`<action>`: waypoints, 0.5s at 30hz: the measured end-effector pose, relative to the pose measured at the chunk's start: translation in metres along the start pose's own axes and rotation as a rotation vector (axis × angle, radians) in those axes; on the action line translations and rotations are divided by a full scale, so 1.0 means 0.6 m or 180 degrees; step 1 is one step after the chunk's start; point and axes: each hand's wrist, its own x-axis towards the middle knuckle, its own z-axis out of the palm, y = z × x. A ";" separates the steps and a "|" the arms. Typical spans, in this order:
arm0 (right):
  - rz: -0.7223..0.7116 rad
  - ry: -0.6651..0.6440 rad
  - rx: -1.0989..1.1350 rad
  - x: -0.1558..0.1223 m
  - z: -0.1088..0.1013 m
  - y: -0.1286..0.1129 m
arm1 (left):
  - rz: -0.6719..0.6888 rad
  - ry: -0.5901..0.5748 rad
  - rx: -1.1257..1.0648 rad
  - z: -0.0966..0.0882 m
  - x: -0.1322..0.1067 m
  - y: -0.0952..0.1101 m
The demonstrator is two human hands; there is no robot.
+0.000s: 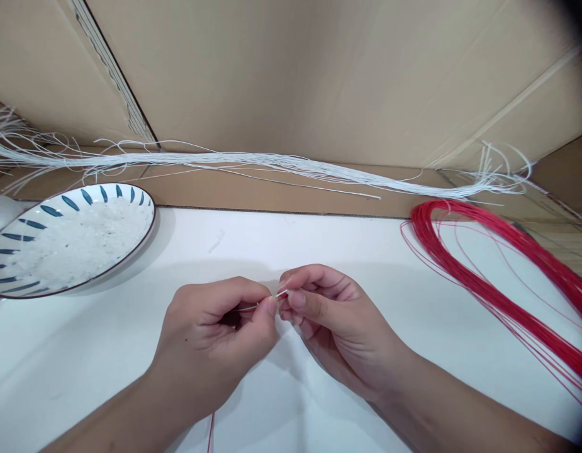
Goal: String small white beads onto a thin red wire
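Close together over the white tabletop, my left hand [215, 333] and my right hand [338, 321] are both closed in a pinch. A thin white strand [282, 293] bridges the small gap between the fingertips, with a bit of red beside it. My left thumb and index finger grip the strands, and part of the white one shows inside that hand. The right thumb and index finger pinch the white strand near its end. Below my left wrist a thin red cord [211, 431] hangs or lies toward the bottom edge. The exact join of red and white is covered by my fingers.
An oval plate [153, 220] with dark leaf marks holds small whitish bits at the left. A long bundle of white strands [253, 160] lies along the cardboard [291, 75] at the back. Looped red cord [465, 270] rests on the right of the white table [366, 245].
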 end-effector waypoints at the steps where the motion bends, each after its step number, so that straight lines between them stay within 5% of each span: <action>1: -0.0003 0.0004 -0.0001 0.000 0.000 0.000 | 0.0013 -0.0006 0.0008 0.000 0.000 -0.001; 15: 0.0023 0.0102 0.0010 -0.001 0.001 -0.002 | -0.0025 -0.0036 -0.0043 0.001 0.001 0.001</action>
